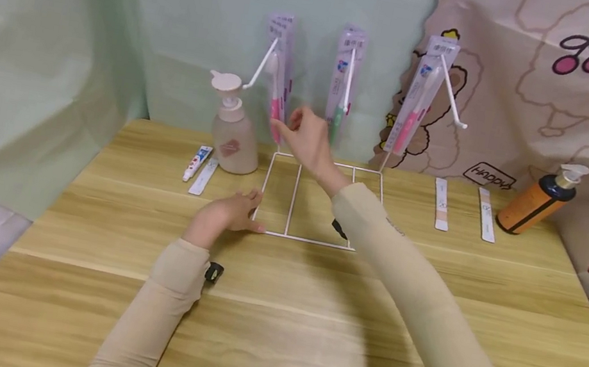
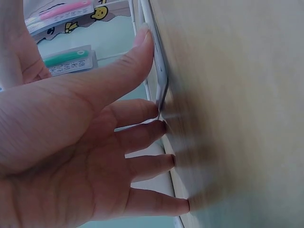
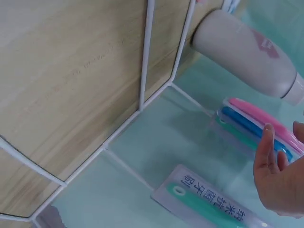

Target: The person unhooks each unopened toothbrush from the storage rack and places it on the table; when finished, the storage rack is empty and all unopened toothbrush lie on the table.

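A white wire rack (image 1: 321,201) stands on the wooden table (image 1: 273,310), its flat base frame lying on the tabletop and its hooks rising at the far side, in front of the pale green backdrop. The left hand (image 1: 227,214) rests on the near left corner of the base frame, its fingers (image 2: 142,135) nearly straight and spread, the tips touching the wire and the wood beside it; the thumb lies along the wire in the left wrist view. The right hand (image 1: 307,140) is raised over the far part of the base, fingers apart and relaxed, holding nothing, its fingertips just beside the pink toothbrush pack (image 1: 277,86) that hangs from the left hook. The green toothbrush pack (image 1: 344,81) hangs from the middle hook just right of that hand, and a third pack, pink (image 1: 419,100), hangs from the right hook. Left of the rack stands a beige pump bottle (image 1: 233,131), with a small tube (image 1: 197,163) and a flat white strip (image 1: 205,176) lying near it. On the right lie two more strips (image 1: 441,203), well apart from the rack, and beyond them an orange pump bottle (image 1: 538,201) leans against the cartoon-printed cloth (image 1: 567,93).
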